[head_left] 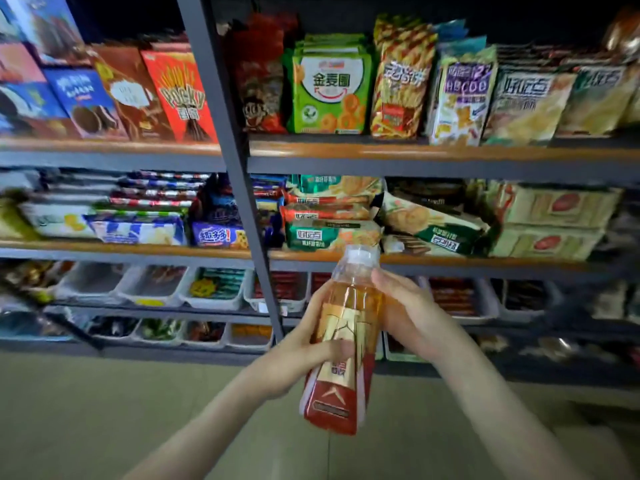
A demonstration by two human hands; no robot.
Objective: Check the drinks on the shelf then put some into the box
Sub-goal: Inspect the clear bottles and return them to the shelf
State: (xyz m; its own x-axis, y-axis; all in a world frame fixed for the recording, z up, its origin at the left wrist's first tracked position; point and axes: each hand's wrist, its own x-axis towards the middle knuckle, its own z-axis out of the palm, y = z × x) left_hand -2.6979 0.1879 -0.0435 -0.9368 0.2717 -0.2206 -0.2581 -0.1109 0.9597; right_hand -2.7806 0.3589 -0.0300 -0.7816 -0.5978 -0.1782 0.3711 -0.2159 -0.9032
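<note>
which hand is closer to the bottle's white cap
Right. The right hand grips the bottle just under its white cap; the left hand grips lower, on the label.

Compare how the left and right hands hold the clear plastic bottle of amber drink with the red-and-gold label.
The left hand grips lower, on the label, thumb across its front; the right hand grips higher, beside the amber part. The left hand wraps the left side of the clear plastic bottle, the right hand its right side. Both curl round the tilted bottle.
</note>
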